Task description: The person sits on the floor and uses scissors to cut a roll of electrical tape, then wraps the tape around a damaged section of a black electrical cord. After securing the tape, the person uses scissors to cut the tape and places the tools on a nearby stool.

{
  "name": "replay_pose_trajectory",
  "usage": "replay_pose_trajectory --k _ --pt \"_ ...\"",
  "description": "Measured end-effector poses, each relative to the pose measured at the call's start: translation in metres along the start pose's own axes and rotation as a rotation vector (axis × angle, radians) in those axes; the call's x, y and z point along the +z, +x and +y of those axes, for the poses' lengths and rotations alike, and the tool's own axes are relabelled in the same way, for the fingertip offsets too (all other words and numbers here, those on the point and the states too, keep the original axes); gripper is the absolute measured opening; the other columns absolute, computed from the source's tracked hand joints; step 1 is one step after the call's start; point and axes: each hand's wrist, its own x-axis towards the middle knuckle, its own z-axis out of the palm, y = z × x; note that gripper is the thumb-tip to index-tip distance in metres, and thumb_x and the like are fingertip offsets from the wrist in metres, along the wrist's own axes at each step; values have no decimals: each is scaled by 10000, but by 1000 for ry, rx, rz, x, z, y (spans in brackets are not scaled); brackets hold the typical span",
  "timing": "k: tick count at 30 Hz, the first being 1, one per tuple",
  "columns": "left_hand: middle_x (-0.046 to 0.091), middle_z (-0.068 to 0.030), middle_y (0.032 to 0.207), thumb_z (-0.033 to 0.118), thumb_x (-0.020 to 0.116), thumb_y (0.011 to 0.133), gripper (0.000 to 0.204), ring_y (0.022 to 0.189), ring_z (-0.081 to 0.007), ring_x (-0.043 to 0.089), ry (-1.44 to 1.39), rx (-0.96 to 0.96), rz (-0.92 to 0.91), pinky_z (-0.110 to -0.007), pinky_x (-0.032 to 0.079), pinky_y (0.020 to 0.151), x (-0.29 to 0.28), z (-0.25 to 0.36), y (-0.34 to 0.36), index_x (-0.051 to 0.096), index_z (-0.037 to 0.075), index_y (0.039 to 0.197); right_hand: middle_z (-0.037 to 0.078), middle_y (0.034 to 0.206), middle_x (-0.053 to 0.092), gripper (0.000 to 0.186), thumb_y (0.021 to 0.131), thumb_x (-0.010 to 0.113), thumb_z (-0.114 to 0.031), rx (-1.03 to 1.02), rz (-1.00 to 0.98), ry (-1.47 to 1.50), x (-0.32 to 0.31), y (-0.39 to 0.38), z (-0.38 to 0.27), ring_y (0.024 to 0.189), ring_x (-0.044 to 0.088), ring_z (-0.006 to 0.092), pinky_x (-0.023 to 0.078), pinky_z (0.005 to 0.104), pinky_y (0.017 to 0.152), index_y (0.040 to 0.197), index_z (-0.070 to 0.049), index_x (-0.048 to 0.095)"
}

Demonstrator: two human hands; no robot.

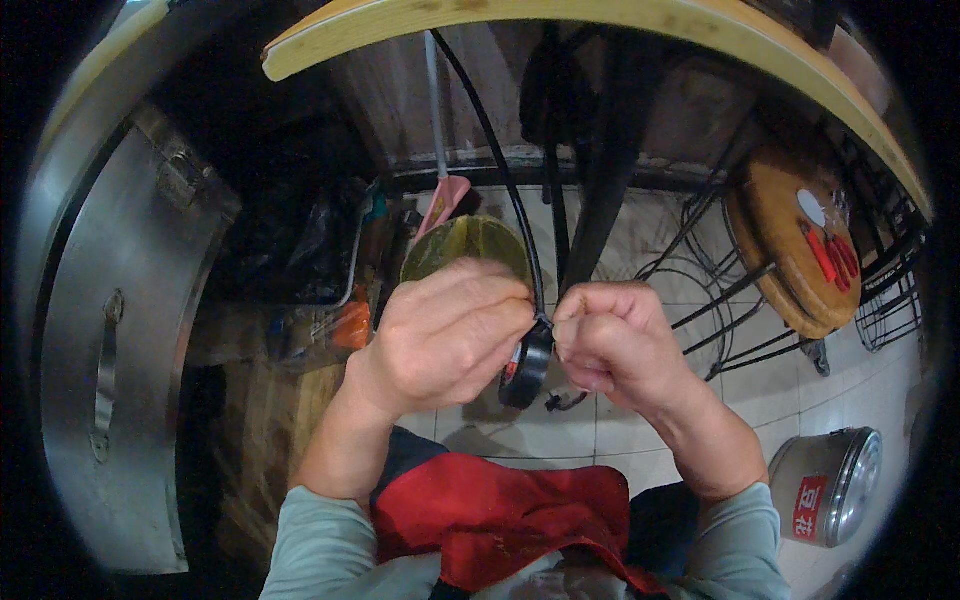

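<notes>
My two hands meet in front of me, fingertips almost together. A black cable (490,122) drops from the tabletop's edge to the pinched fingers of my left hand (450,335). My right hand (620,340) is closed too, its thumb and forefinger pinching at the cable where it passes between the hands. Just below the fingertips hangs a roll of black electrical tape (530,372), its inner side partly red. A short black cable end (560,404) sticks out under my right hand. Fingers hide the exact spot where tape and cable meet.
Overhead curves a wooden tabletop edge (500,12). Behind my left hand stands a lined bin (470,240) beside a pink dustpan (442,205). At right, a brown stool (770,230) bears red-handled pliers (832,258). A metal pot (850,490) and a steel cabinet (120,350) flank me.
</notes>
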Motion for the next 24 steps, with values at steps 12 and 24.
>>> replay_pose_trajectory --k 12,24 --pt "618 -135 1095 18 645 825 357 1044 -223 611 -922 -791 12 -365 492 899 11 12 -24 568 -40 1168 1 541 413 105 836 528 -41 63 14 176 -2 -4 -2 438 341 77 293 246 407 775 17 590" --pt "655 -42 832 -16 642 826 217 724 -73 615 -796 -930 -59 -201 497 646 5 36 -10 609 -41 1039 -18 641 571 88 902 596 -73 -247 138 -400 -2 -7 8 516 500 52 399 224 470 846 -8 613"
